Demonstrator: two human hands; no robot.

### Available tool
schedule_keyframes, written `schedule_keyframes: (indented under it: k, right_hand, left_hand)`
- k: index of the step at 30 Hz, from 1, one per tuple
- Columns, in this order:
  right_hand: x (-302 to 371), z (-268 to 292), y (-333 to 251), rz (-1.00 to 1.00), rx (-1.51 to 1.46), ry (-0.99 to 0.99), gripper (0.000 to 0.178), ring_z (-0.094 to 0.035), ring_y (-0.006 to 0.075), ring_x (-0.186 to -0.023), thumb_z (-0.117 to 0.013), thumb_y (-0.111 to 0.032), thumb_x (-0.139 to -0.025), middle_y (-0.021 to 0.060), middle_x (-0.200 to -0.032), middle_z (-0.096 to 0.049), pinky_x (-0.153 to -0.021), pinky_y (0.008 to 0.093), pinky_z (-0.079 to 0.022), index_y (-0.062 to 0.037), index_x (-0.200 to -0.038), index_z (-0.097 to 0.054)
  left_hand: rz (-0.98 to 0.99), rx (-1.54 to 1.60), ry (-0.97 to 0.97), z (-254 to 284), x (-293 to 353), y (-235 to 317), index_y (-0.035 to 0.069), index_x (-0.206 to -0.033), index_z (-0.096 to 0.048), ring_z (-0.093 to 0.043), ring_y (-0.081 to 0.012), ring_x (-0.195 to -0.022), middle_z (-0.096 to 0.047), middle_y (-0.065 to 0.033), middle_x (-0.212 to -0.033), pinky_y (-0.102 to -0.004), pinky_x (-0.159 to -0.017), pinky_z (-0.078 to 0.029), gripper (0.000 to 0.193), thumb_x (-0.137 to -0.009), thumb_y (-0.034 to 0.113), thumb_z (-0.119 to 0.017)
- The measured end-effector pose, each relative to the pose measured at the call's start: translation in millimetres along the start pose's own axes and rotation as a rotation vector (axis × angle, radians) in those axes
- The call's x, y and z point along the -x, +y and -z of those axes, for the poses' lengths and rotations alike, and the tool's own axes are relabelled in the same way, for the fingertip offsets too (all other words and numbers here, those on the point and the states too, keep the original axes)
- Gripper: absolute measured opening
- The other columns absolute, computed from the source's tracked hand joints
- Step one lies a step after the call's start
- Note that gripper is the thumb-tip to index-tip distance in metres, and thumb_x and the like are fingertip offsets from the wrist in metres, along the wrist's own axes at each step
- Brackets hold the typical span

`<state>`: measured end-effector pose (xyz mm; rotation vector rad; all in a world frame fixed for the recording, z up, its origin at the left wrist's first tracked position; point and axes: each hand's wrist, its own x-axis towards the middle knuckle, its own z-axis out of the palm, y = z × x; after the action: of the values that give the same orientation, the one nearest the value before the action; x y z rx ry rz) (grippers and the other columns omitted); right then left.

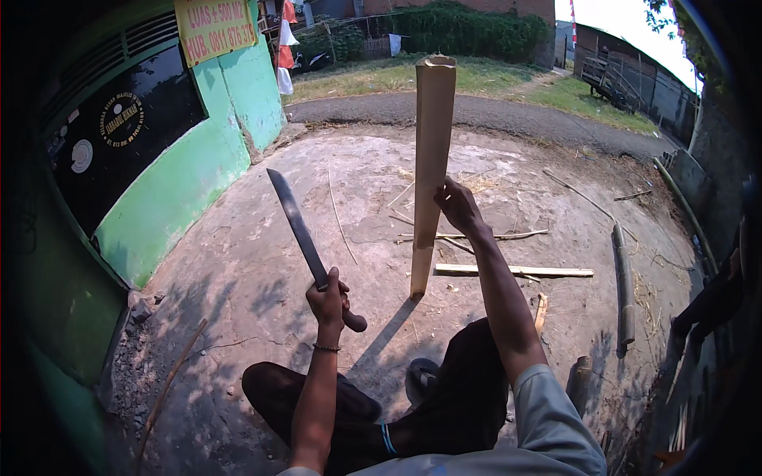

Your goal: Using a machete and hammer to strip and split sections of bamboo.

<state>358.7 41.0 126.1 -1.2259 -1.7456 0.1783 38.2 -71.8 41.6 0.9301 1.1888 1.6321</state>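
Note:
My left hand is wrapped round the wooden handle of a machete, its dark blade pointing up and away to the left. In front of me a wide split length of bamboo stands upright, its foot on the concrete ground. The fingers of my right hand grip its right edge about halfway up. Blade and bamboo are well apart. Behind the bamboo's lower half lies a pale split bamboo strip, with thinner strips beyond it.
A round bamboo pole lies to the right, and a short cut piece nearer me. A thin stick rests at the lower left by rubble. The green wall bounds the left side; a road crosses ahead.

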Motion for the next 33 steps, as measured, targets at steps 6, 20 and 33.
schedule_keyframes:
  k: [6,20,33]
  right_hand:
    - [-1.4,9.3,18.2,-0.134,0.048,0.248,0.023,-0.071,0.0328,-0.077,-0.062,-0.024,-0.094,0.0176,-0.082,-0.071,-0.068,0.0425,-0.053,-0.0037,-0.106,-0.062]
    - [165.3,81.3,138.9,-0.749,-0.723,0.775,0.036,-0.072,0.0408,-0.08,-0.049,-0.024,-0.103,0.0231,-0.109,-0.065,-0.068,0.05,-0.067,-0.0005,-0.129,-0.042]
    - [297.2,-59.6,109.5,-0.884,-1.33,0.723,0.049,-0.065,0.037,-0.112,-0.035,-0.036,-0.108,0.0263,-0.122,-0.062,-0.101,0.0481,-0.054,0.0055,-0.134,-0.044]
  left_hand:
    - [0.1,0.003,0.079,30.5,11.4,-50.2,0.0,-0.068,-0.057,-0.046,-0.0104,-0.035,-0.058,-0.009,-0.057,-0.028,-0.032,-0.035,0.041,-0.095,0.029,-0.067]
    - [0.037,-0.047,0.313,71.9,-53.1,-66.0,-0.003,-0.082,-0.068,-0.061,-0.0116,-0.057,-0.064,-0.005,-0.071,-0.0265,-0.052,-0.053,0.034,-0.092,0.029,-0.067]
    - [-0.04,0.385,0.174,-34.2,-107.2,-12.9,-0.003,-0.105,-0.065,-0.069,-0.0214,-0.096,-0.064,-0.0076,-0.099,-0.0347,-0.077,-0.061,0.043,-0.086,0.032,-0.08]
